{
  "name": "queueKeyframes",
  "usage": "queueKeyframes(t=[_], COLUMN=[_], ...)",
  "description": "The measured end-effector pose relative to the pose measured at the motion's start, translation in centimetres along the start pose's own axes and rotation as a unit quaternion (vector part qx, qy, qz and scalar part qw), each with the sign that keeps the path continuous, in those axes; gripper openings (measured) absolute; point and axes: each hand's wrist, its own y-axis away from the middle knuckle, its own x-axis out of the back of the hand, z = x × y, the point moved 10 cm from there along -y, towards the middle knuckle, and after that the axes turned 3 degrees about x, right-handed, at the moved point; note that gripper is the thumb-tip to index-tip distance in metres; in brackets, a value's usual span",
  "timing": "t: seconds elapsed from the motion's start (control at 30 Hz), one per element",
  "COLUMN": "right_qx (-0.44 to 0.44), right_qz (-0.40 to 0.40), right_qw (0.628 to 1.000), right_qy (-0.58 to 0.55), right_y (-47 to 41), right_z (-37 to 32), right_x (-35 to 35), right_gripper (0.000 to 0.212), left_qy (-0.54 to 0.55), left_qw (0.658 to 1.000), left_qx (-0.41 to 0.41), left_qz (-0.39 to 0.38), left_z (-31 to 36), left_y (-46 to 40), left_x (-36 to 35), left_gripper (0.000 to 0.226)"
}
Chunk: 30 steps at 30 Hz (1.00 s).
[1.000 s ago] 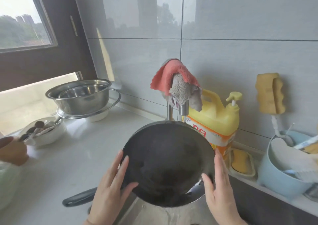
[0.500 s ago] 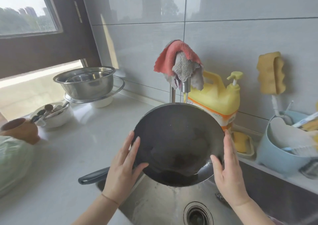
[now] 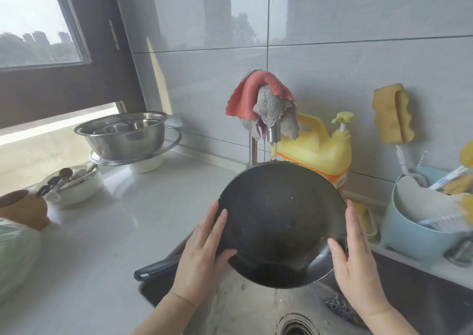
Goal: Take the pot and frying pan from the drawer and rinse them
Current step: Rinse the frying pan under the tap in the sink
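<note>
Pale grey, glossy stone countertop [image 3: 143, 222] running along a wall of large light-grey tiles [image 3: 358, 83], with a dark brown-framed window [image 3: 38, 22] at the far left showing hazy towers. Stainless steel sink basin [image 3: 245, 306] set into the counter at lower centre, round drain [image 3: 299, 328] at the bottom edge. One chrome tap [image 3: 271, 133], draped with one pink-and-grey cloth [image 3: 263, 101], a thin stream of water falling from its spout. One dark, round, deep frying pan [image 3: 279, 222] held tilted over the sink just under the tap, its inside facing the camera, wet at the low edge; dark blue handle [image 3: 156, 268] sticking out leftward over the counter edge. Left hand [image 3: 204, 252] spread flat against the pan's left rim, thumb inside, fingers outside; right hand [image 3: 355, 258] likewise pressed to the right rim, thumb hooked in. Both open-palmed yet bearing the pan between them. One yellow pump jug of detergent [image 3: 320, 150] behind the pan against the wall. One yellow wavy sponge [image 3: 393, 114] hung on the tiles. One pale blue plastic tub [image 3: 409, 235] of brushes at right. Stainless steel bowls [image 3: 122, 135] nested on a rack at left, count unclear. One white dish of spoons [image 3: 74, 183] nearer, one brown cup [image 3: 23, 206] at the left edge. One dark scouring pad [image 3: 337, 306] in the sink.
</note>
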Motion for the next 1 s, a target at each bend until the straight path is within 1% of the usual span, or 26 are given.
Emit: queueKeyframes(t=[0.13, 0.27, 0.33, 0.47, 0.6, 0.67, 0.77, 1.0], right_qx=[-0.002, 0.000, 0.002, -0.004, -0.008, -0.006, 0.000, 0.006], right_qz=[0.000, 0.000, -0.004, -0.018, -0.037, -0.041, -0.040, -0.047], right_qw=[1.000, 1.000, 1.000, 1.000, 0.999, 0.999, 0.999, 0.999], right_qy=[0.001, 0.000, -0.002, -0.009, -0.006, -0.014, -0.015, -0.007], right_y=[0.2, 0.1, 0.1, -0.5, -1.1, -1.4, -1.6, -2.0], right_z=[0.4, 0.0, -0.3, -1.2, -1.6, -1.8, -2.1, -2.2], right_x=[0.5, 0.2, -0.3, -1.7, -3.2, -3.8, -4.6, -5.6], right_gripper=[0.069, 0.069, 0.069, 0.078, 0.078, 0.077, 0.077, 0.076], left_qy=[0.005, 0.011, 0.014, 0.014, 0.008, 0.002, -0.004, -0.005], left_qw=[1.000, 1.000, 1.000, 1.000, 1.000, 1.000, 0.999, 0.999], left_qx=[-0.013, -0.008, -0.006, -0.002, 0.017, 0.025, 0.031, 0.040], left_qz=[-0.004, 0.002, 0.004, 0.012, 0.015, 0.017, 0.021, 0.027], left_z=[0.7, 0.3, -0.2, -1.4, -2.7, -3.2, -3.9, -4.5], left_y=[-0.3, 0.0, 0.2, 0.4, 0.5, 0.6, 0.7, 0.8], left_x=[-0.5, 0.0, 0.6, 1.6, 2.5, 2.8, 3.3, 3.9], left_gripper=[0.084, 0.085, 0.082, 0.076, 0.074, 0.076, 0.080, 0.078])
